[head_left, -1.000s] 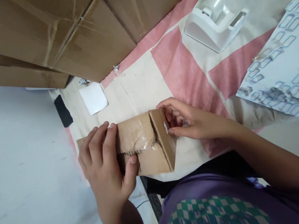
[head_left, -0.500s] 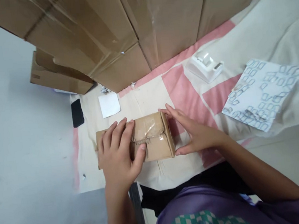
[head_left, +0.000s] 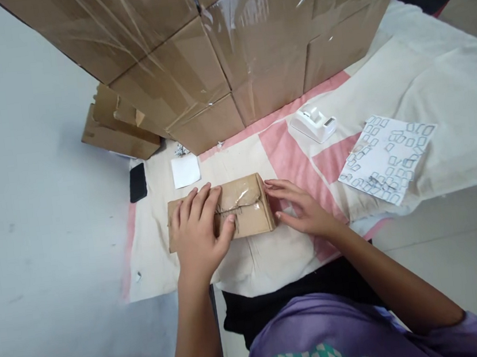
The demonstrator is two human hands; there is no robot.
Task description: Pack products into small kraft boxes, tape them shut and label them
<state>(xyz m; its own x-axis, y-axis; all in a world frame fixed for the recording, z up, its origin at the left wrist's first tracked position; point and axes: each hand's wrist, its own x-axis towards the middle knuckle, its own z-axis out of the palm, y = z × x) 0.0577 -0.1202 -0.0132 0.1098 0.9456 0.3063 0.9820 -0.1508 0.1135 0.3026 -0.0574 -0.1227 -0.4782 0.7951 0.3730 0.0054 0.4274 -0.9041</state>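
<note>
Matt cardboard box (head_left: 242, 207) under glossy tape, on seemingly woven cloth (head_left: 274, 255)

The box (head_left: 244, 206) lies on the cloth (head_left: 269, 256), with the left hand (head_left: 200, 235) flat on top of it and the right hand (head_left: 301, 208) at its right end. Cartons (head_left: 214, 48) stand behind. The card (head_left: 186, 170) and phone (head_left: 137, 183) lie behind-left of the box, the dispenser (head_left: 313, 123) behind-right and the sheet (head_left: 388, 157) farther right.
</note>
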